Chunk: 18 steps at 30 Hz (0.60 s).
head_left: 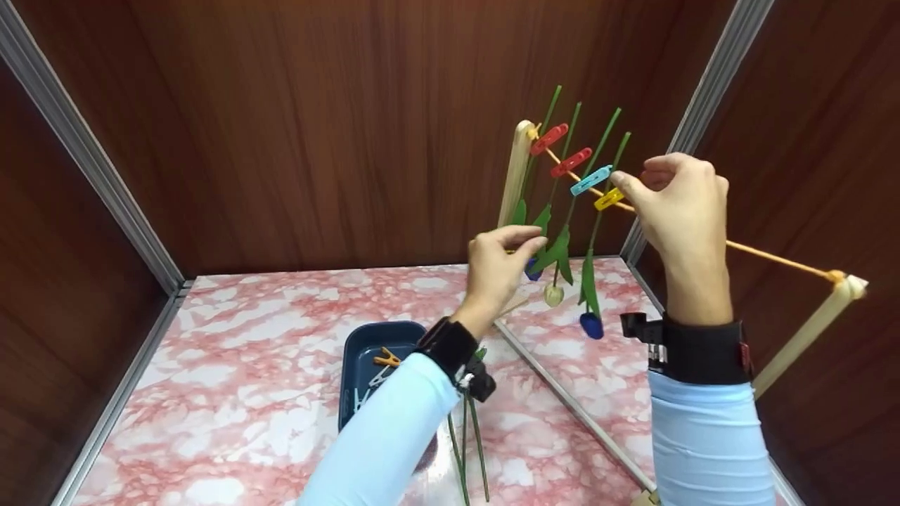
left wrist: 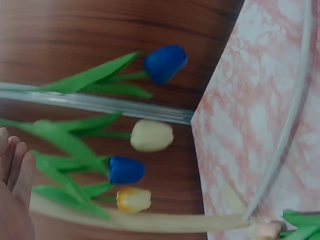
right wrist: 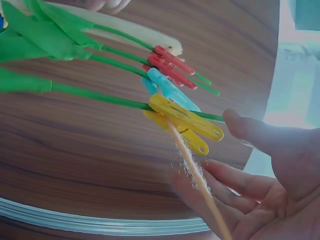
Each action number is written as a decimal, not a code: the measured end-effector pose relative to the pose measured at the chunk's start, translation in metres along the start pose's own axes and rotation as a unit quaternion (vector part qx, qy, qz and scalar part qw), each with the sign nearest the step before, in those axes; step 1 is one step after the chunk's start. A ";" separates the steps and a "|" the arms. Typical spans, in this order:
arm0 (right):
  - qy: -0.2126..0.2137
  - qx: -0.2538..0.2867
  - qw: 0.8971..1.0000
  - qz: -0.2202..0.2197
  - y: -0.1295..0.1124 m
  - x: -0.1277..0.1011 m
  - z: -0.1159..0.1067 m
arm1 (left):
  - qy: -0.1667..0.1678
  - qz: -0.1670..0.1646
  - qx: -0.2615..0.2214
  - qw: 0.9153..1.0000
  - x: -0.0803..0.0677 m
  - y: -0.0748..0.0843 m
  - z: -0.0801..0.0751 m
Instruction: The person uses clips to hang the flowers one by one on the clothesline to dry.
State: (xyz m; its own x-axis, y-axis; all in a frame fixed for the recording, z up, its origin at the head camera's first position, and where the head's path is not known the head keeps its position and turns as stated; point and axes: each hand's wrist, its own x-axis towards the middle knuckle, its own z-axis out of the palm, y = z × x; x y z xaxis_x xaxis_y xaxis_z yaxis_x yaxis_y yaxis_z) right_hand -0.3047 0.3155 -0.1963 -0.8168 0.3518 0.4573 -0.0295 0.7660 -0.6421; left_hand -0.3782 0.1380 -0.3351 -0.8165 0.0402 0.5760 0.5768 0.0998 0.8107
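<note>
Four-stemmed is not counted here: several artificial tulips hang heads down from an orange cord [head_left: 773, 258], each stem held by a clothespin. Two pins are red, including one red clothespin [head_left: 549, 139]; a light-blue clothespin [head_left: 591, 180] and a yellow clothespin [right wrist: 186, 118] follow. My right hand [head_left: 685, 204] is beside the yellow pin, fingers spread around the cord, thumb by the stem's end. Lower left, my left hand [head_left: 500, 267] is near the leaves, fingers loosely bent, gripping nothing visible. Blooms include a blue tulip [left wrist: 165, 64], a cream tulip [left wrist: 152, 135] and a yellow tulip [left wrist: 134, 199].
Wooden posts [head_left: 517, 176] carry the cord, above a pale base bar [head_left: 562, 393]. On the marbled tabletop [head_left: 232, 393] a dark blue tray [head_left: 349, 351] holds several clothespins, partly behind my left arm. Loose green stems [head_left: 464, 450] lie beside it.
</note>
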 end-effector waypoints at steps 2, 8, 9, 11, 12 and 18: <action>0.016 0.006 1.000 -0.009 0.000 -0.003 0.000 | 0.005 0.003 -0.003 1.000 -0.002 -0.001 -0.010; 0.151 0.104 0.971 -0.155 0.007 -0.018 0.009 | -0.007 0.038 0.007 0.999 -0.016 0.000 -0.046; 0.174 0.126 0.957 -0.193 0.009 -0.022 0.012 | -0.008 0.050 0.014 0.999 -0.020 0.000 -0.052; 0.207 0.171 0.928 -0.260 0.014 -0.032 0.016 | -0.007 0.074 0.033 0.997 -0.030 0.001 -0.065; 0.214 0.192 0.914 -0.286 0.016 -0.039 0.019 | -0.005 0.085 0.045 0.995 -0.035 0.001 -0.072; 0.178 0.259 0.879 -0.359 0.043 -0.081 0.045 | 0.019 0.130 0.093 0.987 -0.071 -0.007 -0.112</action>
State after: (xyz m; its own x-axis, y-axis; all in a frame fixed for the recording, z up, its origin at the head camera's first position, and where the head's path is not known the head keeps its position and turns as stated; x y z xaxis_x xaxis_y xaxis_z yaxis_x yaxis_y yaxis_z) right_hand -0.2659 0.2961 -0.2887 -0.2524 0.0939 0.9631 -0.7968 0.5446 -0.2619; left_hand -0.3211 0.0234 -0.3700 -0.6377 0.0513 0.7686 0.7493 0.2726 0.6035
